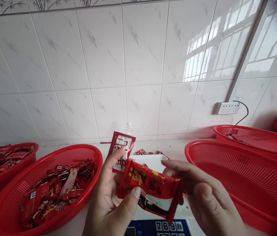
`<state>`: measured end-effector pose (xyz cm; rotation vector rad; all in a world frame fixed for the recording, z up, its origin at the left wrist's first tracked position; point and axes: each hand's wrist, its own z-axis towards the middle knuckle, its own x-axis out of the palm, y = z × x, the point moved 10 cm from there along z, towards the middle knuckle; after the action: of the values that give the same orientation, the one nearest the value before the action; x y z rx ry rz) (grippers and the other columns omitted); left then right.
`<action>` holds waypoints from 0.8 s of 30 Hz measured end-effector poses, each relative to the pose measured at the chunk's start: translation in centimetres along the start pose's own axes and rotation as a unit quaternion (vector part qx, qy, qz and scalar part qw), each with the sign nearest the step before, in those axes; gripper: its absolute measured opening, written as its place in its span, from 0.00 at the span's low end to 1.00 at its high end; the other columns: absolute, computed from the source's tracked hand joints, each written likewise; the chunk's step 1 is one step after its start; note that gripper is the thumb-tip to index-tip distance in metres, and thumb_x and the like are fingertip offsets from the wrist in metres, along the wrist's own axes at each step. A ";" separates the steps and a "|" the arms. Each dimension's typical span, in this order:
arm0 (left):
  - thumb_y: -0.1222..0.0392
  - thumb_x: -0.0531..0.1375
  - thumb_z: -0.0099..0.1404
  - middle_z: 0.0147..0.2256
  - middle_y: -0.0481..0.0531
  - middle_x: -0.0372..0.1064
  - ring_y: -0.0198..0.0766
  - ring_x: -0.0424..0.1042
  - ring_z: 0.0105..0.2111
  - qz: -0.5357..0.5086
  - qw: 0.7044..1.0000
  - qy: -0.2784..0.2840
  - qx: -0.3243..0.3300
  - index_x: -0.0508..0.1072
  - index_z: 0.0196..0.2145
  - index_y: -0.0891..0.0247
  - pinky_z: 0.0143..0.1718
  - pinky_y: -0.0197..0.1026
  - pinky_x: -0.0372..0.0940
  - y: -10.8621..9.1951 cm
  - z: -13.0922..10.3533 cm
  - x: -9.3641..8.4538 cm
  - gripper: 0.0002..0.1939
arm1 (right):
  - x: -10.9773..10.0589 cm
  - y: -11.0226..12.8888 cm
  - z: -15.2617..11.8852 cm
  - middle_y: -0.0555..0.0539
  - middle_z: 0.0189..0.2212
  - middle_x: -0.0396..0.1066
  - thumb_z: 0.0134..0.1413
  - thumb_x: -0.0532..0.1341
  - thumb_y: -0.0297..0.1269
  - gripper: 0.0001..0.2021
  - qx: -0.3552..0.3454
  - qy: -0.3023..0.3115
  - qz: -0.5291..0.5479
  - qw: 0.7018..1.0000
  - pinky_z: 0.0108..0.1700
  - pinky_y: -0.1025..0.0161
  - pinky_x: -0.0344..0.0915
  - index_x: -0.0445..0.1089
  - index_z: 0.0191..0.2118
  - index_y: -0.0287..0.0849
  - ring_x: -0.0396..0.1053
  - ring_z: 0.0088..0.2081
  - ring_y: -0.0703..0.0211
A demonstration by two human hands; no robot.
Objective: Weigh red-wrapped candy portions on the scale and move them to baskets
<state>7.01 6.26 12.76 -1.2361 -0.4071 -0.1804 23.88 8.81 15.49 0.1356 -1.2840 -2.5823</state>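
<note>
Between the thumb and fingers of my left hand (114, 193) are two packets: a red packet (153, 185) with yellow flowers and dark lettering, and behind it a white packet with a dark red border (122, 147). My right hand (208, 193) is at the right end of the flowered packet, its fingers partly curled and apart; whether the hidden fingertips touch the packet is unclear. Beneath the hands stands a scale with a white tray (154, 160) and a blue keypad panel (145, 226). More small red packets (145, 152) lie at the tray's far edge.
A red basket (89, 150) of mixed packets stands left, another filled basket (27, 164) at the far left. Two red baskets (202, 147) (251, 131) stand right, before a tiled wall with a power strip (227, 108). A clear plastic item (130, 128) stands behind the scale.
</note>
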 end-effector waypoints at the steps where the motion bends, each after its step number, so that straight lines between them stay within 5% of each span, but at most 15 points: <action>1: 0.61 0.65 0.57 0.42 0.51 0.74 0.39 0.75 0.37 0.005 1.000 -0.005 0.000 0.53 0.63 0.48 0.40 0.38 0.72 0.0 0.0 -0.1 0.40 | 0.4 -0.4 0.2 0.45 0.32 0.75 0.55 0.60 0.53 0.18 0.028 0.021 -0.007 0.999 0.32 0.63 0.73 0.75 0.44 0.48 0.73 0.34 0.56; 6: 0.55 0.66 0.57 0.44 0.52 0.73 0.41 0.76 0.38 0.036 0.999 -0.020 0.026 0.59 0.60 0.50 0.41 0.40 0.72 -0.7 0.3 -0.7 0.34 | 2.0 -0.9 0.7 0.49 0.21 0.70 0.55 0.63 0.47 0.13 0.088 0.067 -0.026 0.994 0.25 0.70 0.66 0.75 0.27 0.43 0.65 0.23 0.65; 9: 0.48 0.67 0.54 0.46 0.53 0.72 0.44 0.73 0.44 0.066 0.995 0.015 0.077 0.67 0.53 0.53 0.46 0.42 0.69 -1.7 0.6 -0.2 0.29 | 1.4 -1.5 0.6 0.51 0.19 0.68 0.55 0.63 0.46 0.12 0.082 0.027 0.020 0.996 0.20 0.73 0.61 0.75 0.28 0.43 0.61 0.20 0.69; 13: 0.45 0.64 0.57 0.39 0.54 0.74 0.44 0.73 0.39 0.144 0.980 0.110 0.085 0.74 0.46 0.57 0.43 0.43 0.68 -1.3 0.2 2.0 0.22 | 1.5 -2.6 0.3 0.49 0.24 0.70 0.56 0.62 0.46 0.12 0.086 0.020 0.078 0.993 0.20 0.73 0.64 0.74 0.34 0.42 0.64 0.21 0.68; 18: 0.47 0.60 0.62 0.35 0.52 0.74 0.39 0.69 0.32 0.263 0.961 0.056 0.066 0.77 0.43 0.56 0.41 0.40 0.67 -0.9 0.0 1.4 0.16 | 2.2 -1.7 0.6 0.50 0.24 0.68 0.56 0.62 0.46 0.13 0.078 0.051 0.076 0.993 0.22 0.71 0.67 0.71 0.31 0.40 0.66 0.20 0.68; 24: 0.52 0.59 0.63 0.32 0.53 0.73 0.38 0.67 0.30 0.220 0.959 0.132 0.121 0.78 0.43 0.57 0.35 0.36 0.67 -2.7 0.1 3.7 0.14 | 2.6 -0.7 0.6 0.49 0.23 0.68 0.56 0.60 0.51 0.16 0.058 0.092 -0.049 0.993 0.27 0.68 0.67 0.73 0.31 0.42 0.64 0.24 0.64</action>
<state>9.44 5.79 16.60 -1.0148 0.0820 0.0864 21.13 8.99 15.42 0.4590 -1.3894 -2.5037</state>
